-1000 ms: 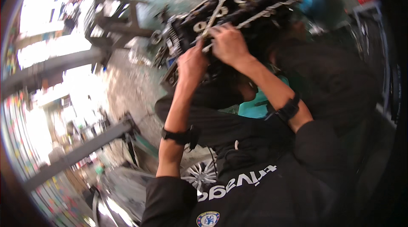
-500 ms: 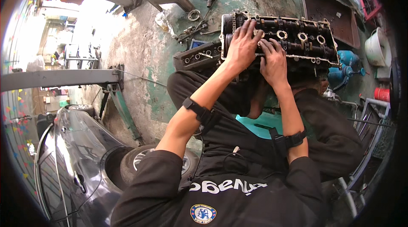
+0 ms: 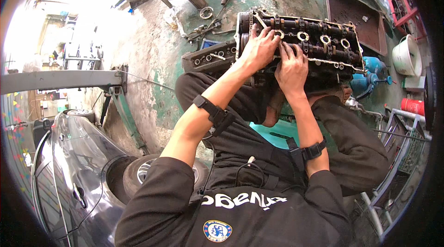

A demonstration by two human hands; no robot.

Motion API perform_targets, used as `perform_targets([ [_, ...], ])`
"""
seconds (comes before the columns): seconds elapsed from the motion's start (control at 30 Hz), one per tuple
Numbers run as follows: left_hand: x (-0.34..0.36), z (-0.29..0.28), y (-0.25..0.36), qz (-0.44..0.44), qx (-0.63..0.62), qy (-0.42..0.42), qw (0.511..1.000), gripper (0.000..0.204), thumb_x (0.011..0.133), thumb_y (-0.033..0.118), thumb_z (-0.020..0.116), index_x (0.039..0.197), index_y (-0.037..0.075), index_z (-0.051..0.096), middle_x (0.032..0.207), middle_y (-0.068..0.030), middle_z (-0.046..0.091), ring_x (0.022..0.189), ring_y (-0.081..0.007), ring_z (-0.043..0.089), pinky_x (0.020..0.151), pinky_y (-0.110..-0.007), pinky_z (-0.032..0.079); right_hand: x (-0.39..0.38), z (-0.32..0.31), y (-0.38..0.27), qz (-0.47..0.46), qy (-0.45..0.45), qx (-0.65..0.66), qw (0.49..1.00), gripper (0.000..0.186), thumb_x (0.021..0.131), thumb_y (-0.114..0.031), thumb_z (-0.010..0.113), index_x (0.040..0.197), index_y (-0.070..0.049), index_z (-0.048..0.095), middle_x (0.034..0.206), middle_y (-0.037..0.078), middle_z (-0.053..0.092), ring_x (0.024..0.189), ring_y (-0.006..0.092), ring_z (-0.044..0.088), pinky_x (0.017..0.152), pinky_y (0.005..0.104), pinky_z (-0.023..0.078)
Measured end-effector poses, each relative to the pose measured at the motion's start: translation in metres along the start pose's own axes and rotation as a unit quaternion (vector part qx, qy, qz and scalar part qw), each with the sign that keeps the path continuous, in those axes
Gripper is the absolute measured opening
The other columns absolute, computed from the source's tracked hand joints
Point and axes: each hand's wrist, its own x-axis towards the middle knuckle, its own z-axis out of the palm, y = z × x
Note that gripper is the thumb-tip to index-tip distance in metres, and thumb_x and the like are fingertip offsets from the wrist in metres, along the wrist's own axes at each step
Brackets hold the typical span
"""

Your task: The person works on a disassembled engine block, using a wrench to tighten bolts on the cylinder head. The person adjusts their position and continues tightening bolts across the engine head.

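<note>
A grimy engine cylinder head (image 3: 319,25) with its dark camshafts exposed lies in front of my knees, with several pale round rings along its middle. My left hand (image 3: 260,51) rests over its left part, fingers spread and bent onto the top. By those fingertips a slim light metal bar (image 3: 261,21) lies slantwise; whether they grip it is not clear. Close beside, my right hand (image 3: 292,67) bends its closed fingers down at the near edge of the leftmost ring (image 3: 279,33). What lies under those fingertips is hidden.
Left of the cylinder head is a dark metal cover (image 3: 198,63) with small parts on it. A brown tray (image 3: 351,11) lies behind, a blue jack-like tool (image 3: 365,82) and a white bucket (image 3: 407,57) to the right. A dark car (image 3: 83,163) stands at lower left.
My left fingers have drawn back slightly toward me, and the slim metal bar now shows beyond them. My right hand stays close to the same ring. The whole view has shifted a little.
</note>
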Motion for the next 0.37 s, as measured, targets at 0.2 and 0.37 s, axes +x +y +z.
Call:
perform_targets([
  [0.2, 0.003, 0.005, -0.015, -0.025, 0.038, -0.024, 0.999, 0.044, 0.08, 0.01, 0.057, 0.124, 0.009, 0.055, 0.132, -0.0117, 0.051, 0.129, -0.0265, 0.042, 0.107, -0.058, 0.026, -0.002, 0.006, -0.004, 0.002, -0.006, -0.044, 0.999, 0.048, 0.072, -0.007, 0.057, 0.12, 0.0, 0.057, 0.122, 0.011, 0.059, 0.115, 0.0289, 0.051, 0.094, 0.0423, 0.042],
  [0.37, 0.017, 0.002, -0.039, 0.031, 0.029, -0.052, 0.998, 0.049, 0.073, 0.003, 0.062, 0.121, 0.013, 0.058, 0.135, -0.0094, 0.051, 0.132, -0.0268, 0.038, 0.112, -0.051, 0.02, -0.002, 0.004, -0.008, 0.014, -0.029, -0.059, 0.998, 0.05, 0.074, -0.013, 0.058, 0.122, 0.001, 0.057, 0.123, 0.012, 0.059, 0.117, 0.0273, 0.049, 0.096, 0.0414, 0.04],
])
